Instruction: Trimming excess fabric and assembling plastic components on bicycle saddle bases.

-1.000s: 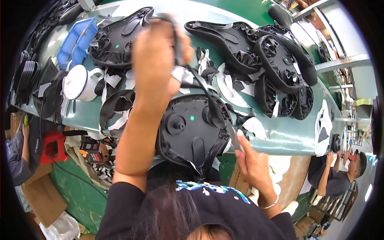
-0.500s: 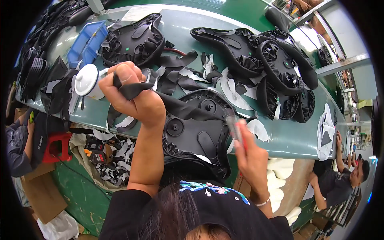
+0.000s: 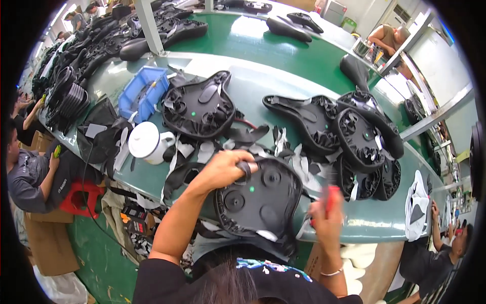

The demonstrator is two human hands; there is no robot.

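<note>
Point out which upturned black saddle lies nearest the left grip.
The saddle at the near edge of the bench, mid-picture; the left grip appears over it, while the other upturned saddles lie farther off.

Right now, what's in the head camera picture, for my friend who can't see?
Someone's left-hand grip seems to hold a dark strip at an upturned black seat, and their right-hand grip holds a blurred red tool. Nearby on the greenish table are more black seats, scraps, a white mug and a blue bin.
</note>
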